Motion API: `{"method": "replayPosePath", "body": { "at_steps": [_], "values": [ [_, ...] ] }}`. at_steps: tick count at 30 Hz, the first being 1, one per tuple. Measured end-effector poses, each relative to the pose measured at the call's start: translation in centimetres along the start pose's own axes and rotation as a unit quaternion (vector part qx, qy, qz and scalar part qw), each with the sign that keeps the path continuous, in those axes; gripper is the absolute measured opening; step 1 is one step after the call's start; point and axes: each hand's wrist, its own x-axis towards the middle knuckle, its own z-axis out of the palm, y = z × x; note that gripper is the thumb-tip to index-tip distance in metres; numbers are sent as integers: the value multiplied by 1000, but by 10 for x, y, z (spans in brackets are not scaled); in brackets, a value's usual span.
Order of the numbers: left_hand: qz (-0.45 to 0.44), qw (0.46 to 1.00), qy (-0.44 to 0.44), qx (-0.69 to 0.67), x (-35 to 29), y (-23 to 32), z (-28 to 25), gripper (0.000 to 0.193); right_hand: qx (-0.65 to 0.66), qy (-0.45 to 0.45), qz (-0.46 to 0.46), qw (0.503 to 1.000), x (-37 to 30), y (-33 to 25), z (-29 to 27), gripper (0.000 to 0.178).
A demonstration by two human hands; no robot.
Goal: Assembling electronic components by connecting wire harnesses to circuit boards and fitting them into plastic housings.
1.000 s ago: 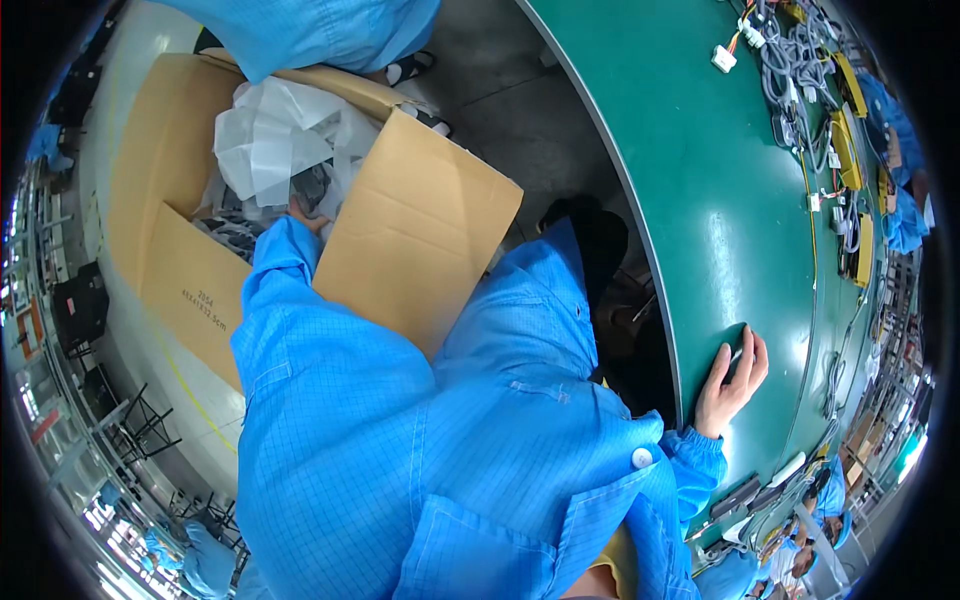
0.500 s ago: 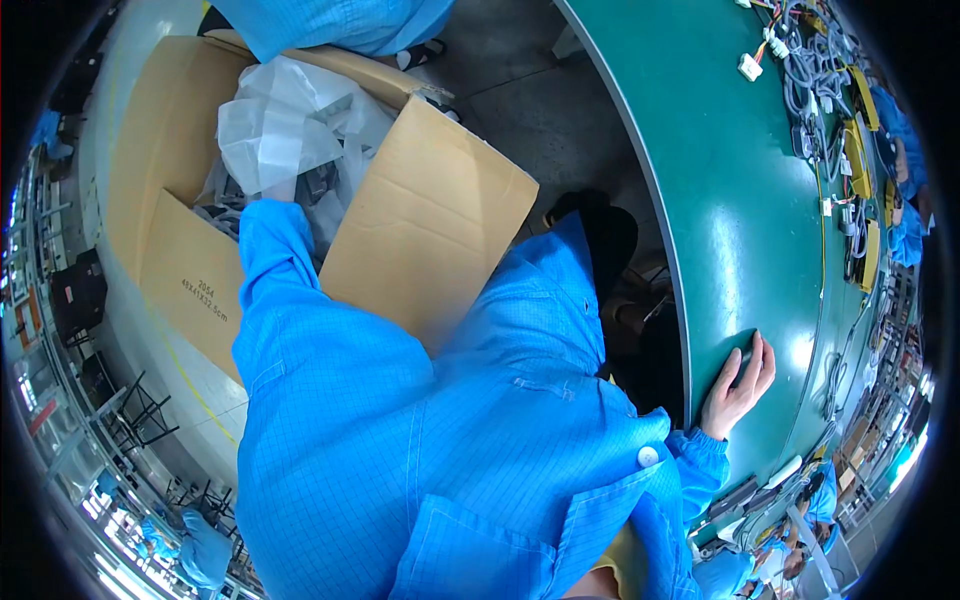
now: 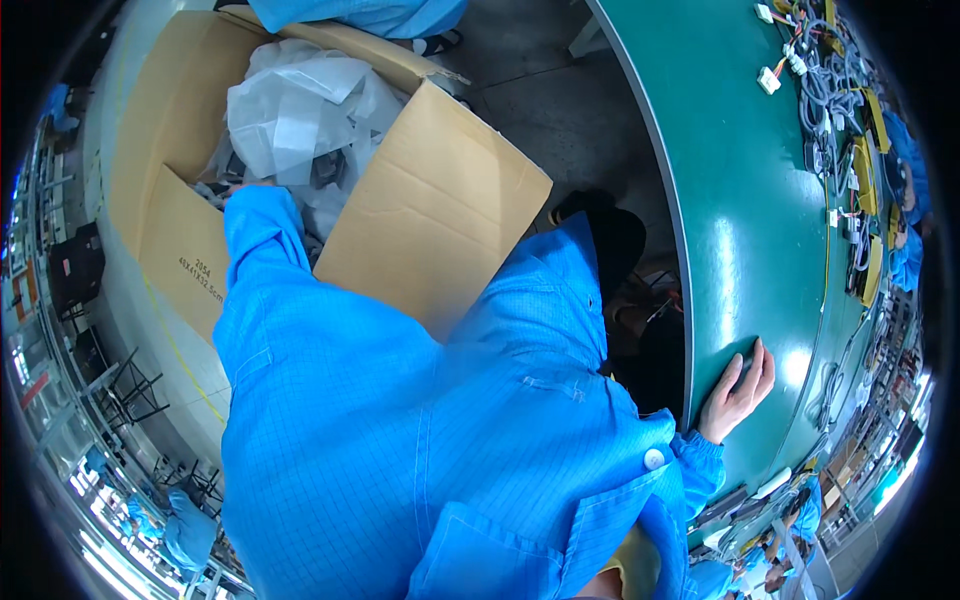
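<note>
My left hand (image 3: 248, 187) reaches into an open cardboard box (image 3: 430, 200); only a sliver shows past the blue cuff, and its fingers are hidden. Around it lie crumpled translucent plastic sheeting (image 3: 300, 115) and dark or grey items (image 3: 325, 168) too covered to name. My right hand (image 3: 735, 397) rests on the green tabletop (image 3: 715, 160) close to its near edge, with thumb and fingers apart. A dark patch shows between thumb and fingers; whether it is shadow or a thing, I cannot tell.
Grey cable bundles (image 3: 822, 85) with white connectors and yellow pieces (image 3: 872, 270) line the table's far side. Another person's blue garment (image 3: 360, 15) is just beyond the box. A black stool (image 3: 130, 385) stands on the floor at left.
My left arm has shifted a little leftward inside the box, and a bit of the hand now shows at the cuff. The right hand stays on the tabletop. The whole view has shifted slightly.
</note>
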Motion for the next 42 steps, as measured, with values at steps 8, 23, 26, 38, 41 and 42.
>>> {"method": "replayPosePath", "body": {
  "at_steps": [8,23,26,38,41,42],
  "values": [
    [146,983,19,-110,-101,-83,-109,93,43,-8,14,999,-2,-3,-4,33],
    [-35,976,70,-203,-136,-265,1,73,170,-3,21,985,-8,9,-9,29],
    [10,985,84,-152,-113,-174,4,73,173,-8,35,984,-12,10,-13,29],
    [64,989,97,-87,-95,-35,5,74,208,-7,70,976,-14,14,-15,27],
    [76,989,103,-75,-89,-27,6,74,210,3,73,975,-12,11,-17,27],
    [77,988,108,-73,-87,-27,4,74,217,6,69,974,-11,11,-16,27]
  ]
}}
